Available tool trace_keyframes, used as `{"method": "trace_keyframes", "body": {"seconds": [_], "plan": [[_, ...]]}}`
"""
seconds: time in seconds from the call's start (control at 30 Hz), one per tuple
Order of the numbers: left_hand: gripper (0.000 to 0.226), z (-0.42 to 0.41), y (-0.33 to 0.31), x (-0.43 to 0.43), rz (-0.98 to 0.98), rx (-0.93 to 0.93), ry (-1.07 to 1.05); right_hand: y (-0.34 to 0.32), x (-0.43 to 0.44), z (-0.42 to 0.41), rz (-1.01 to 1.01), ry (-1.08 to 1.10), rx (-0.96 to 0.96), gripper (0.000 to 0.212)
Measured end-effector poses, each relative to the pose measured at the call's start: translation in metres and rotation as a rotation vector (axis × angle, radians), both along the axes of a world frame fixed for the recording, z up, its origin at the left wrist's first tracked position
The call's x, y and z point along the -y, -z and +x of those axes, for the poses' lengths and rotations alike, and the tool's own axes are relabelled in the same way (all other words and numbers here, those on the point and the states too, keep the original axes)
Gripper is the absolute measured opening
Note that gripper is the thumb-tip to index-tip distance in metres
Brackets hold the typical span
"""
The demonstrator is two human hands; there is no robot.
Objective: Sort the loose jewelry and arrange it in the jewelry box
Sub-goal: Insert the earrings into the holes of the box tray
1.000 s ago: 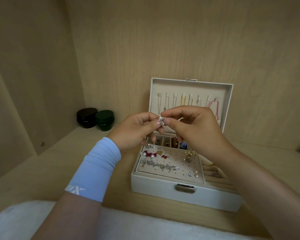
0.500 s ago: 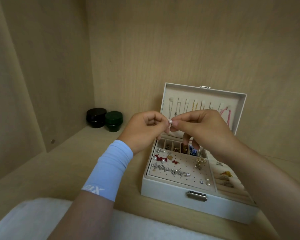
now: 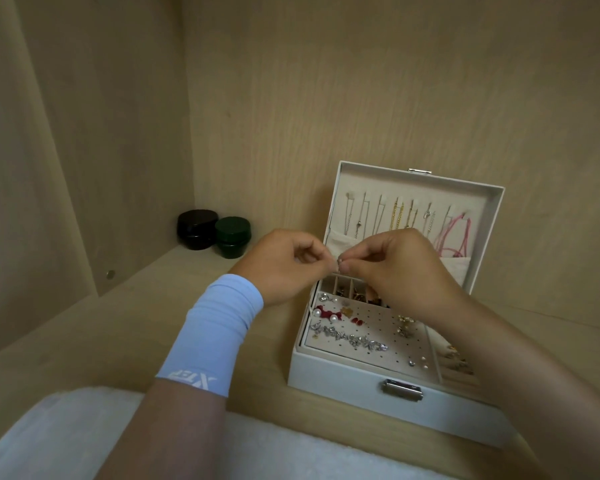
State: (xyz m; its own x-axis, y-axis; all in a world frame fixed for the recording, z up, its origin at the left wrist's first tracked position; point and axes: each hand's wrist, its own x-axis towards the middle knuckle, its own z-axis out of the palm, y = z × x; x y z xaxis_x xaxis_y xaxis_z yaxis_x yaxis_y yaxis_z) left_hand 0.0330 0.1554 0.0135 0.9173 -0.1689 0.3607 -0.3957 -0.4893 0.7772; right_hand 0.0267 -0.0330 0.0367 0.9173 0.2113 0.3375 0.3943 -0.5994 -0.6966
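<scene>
A white jewelry box [image 3: 347, 382] stands open on the wooden shelf, its lid [image 3: 492, 209] upright with several necklaces hanging inside. Its perforated earring panel [image 3: 374, 337] carries pearl, red and silver earrings. Above the box's back compartments, my left hand [image 3: 284, 265] and my right hand [image 3: 395, 268] meet fingertip to fingertip. Together they pinch a tiny silver earring [image 3: 340, 263]. Most of that piece is hidden by my fingers.
Two small round jars, one black [image 3: 196, 228] and one dark green [image 3: 232, 235], sit in the back left corner. Wooden walls close in at the left and rear. A white fluffy cloth [image 3: 66, 434] lies along the shelf's front edge.
The view has shifted left, so the box now appears further right. Both hands keep pinching the small earring above the box, with less of it showing between the fingertips.
</scene>
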Motion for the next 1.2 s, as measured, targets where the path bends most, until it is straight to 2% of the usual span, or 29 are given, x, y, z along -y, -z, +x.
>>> {"method": "trace_keyframes", "body": {"seconds": [0.13,0.3,0.4,0.67,0.93,1.07,1.2], "plan": [[0.008,0.003,0.005,-0.01,0.121,-0.111,-0.078,0.013,-0.005,0.0,-0.372,-0.024,0.116,0.003],[0.017,0.004,0.008,-0.004,0.099,-0.273,-0.022,0.018,-0.009,0.001,-0.54,-0.034,0.223,0.003],[0.023,0.004,0.008,-0.002,0.058,-0.339,-0.001,0.021,-0.011,0.001,-0.55,-0.043,0.27,0.002],[0.023,0.004,0.007,-0.002,0.065,-0.329,0.006,0.027,-0.013,0.004,-0.525,-0.044,0.276,0.006],[0.022,0.002,0.007,-0.001,0.094,-0.306,-0.017,0.017,-0.005,0.005,-0.636,-0.163,0.216,0.003],[0.021,0.003,0.008,-0.001,0.141,-0.217,-0.065,0.014,-0.001,0.008,-0.607,-0.22,0.159,0.009],[0.019,-0.001,0.003,-0.001,0.2,-0.073,-0.078,0.008,0.004,0.018,-0.498,-0.162,0.146,0.01]]}}
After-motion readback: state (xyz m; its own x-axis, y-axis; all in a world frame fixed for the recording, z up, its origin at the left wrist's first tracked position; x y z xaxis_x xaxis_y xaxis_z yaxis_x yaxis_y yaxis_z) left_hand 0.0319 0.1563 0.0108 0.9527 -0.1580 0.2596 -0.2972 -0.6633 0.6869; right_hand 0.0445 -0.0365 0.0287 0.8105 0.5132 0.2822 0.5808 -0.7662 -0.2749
